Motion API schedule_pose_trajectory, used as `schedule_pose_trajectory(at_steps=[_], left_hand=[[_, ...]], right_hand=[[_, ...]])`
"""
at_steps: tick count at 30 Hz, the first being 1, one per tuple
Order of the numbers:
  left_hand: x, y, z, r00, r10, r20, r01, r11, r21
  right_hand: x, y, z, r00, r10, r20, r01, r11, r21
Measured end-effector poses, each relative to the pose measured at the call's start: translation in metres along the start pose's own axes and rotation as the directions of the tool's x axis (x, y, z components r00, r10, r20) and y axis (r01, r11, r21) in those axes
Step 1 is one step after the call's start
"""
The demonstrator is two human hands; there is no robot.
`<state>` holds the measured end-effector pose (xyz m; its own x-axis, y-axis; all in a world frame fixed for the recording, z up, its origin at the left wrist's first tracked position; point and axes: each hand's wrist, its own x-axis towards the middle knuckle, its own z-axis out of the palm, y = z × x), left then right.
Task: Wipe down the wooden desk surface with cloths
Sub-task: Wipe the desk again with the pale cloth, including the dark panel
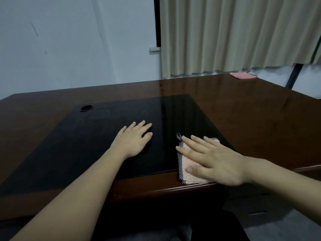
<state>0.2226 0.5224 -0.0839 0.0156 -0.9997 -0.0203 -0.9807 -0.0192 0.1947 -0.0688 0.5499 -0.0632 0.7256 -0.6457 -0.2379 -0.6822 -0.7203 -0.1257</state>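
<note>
right hand (214,161) flat on cloth (188,173), lower right, at desk (243,122) near edge.
fingers straight, pressing to drag it; left hand (133,139) open on the dark mat (78,145), likely bracing. spare cloth (242,75) upper right.

Two bare forearms, no sleeves in view. Left hand (132,140): no rings, no watch, no bracelet, nails short and unpainted. Right hand (212,160): likewise unadorned, thumbnail short and plain. Below the desk (243,119) edge, dark clothing over the lap, detail too dim to tell.
</note>
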Motion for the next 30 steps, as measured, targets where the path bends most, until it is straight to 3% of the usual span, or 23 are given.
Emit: schedule_pose_trajectory(at_steps=[6, 11, 15, 30], left_hand=[[0.002, -0.003, 0.001, 1.000, 0.000, -0.027, 0.000, 1.000, -0.021], [0.004, -0.002, 0.002, 0.999, -0.004, -0.037, 0.003, 0.999, -0.032], [0.005, -0.001, 0.002, 0.999, -0.007, -0.037, 0.006, 1.000, -0.030], [0.004, -0.001, 0.001, 1.000, -0.008, 0.017, 0.007, 0.999, 0.043]], right_hand=[[0.047, 0.052, -0.015, 0.990, 0.131, -0.043, -0.133, 0.991, -0.022], [0.112, 0.095, -0.033, 0.933, 0.347, -0.098, -0.350, 0.937, -0.008], [0.141, 0.097, -0.038, 0.896, 0.431, -0.112, -0.429, 0.902, 0.037], [0.011, 0.010, -0.006, 0.991, 0.120, -0.059, -0.119, 0.993, 0.007]])
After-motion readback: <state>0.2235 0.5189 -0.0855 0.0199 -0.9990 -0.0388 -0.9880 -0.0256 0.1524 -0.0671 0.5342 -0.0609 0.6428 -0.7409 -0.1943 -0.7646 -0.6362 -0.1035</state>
